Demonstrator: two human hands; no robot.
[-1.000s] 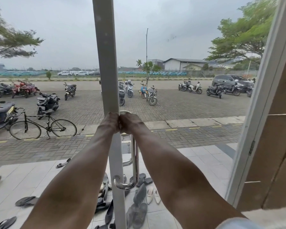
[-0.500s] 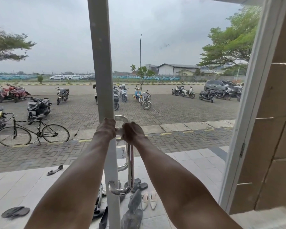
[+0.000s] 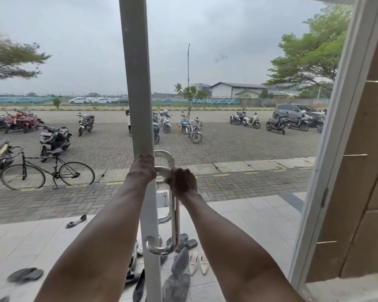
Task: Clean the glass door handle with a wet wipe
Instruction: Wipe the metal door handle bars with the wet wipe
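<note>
A chrome D-shaped door handle (image 3: 175, 219) is fixed to the white door stile (image 3: 138, 83) of the glass door. My right hand (image 3: 181, 182) is closed around the handle's upper bend. A pale strip (image 3: 162, 170) shows between my right hand and the stile; I cannot tell whether it is the wet wipe or bare metal. My left hand (image 3: 142, 168) is wrapped around the stile's edge, level with the handle's top. A second handle (image 3: 164, 154) shows through the glass on the outer side.
The white door jamb (image 3: 327, 162) and a tan tiled wall (image 3: 362, 171) stand at the right. Outside on the tiled porch lie several shoes and sandals (image 3: 179, 267). Beyond are a bicycle (image 3: 46, 173) and parked motorbikes (image 3: 55, 138).
My hands were pressed together at the handle's top; they have since parted. The right hand has slid down and to the right along the upper bend, while the left stays on the stile.
</note>
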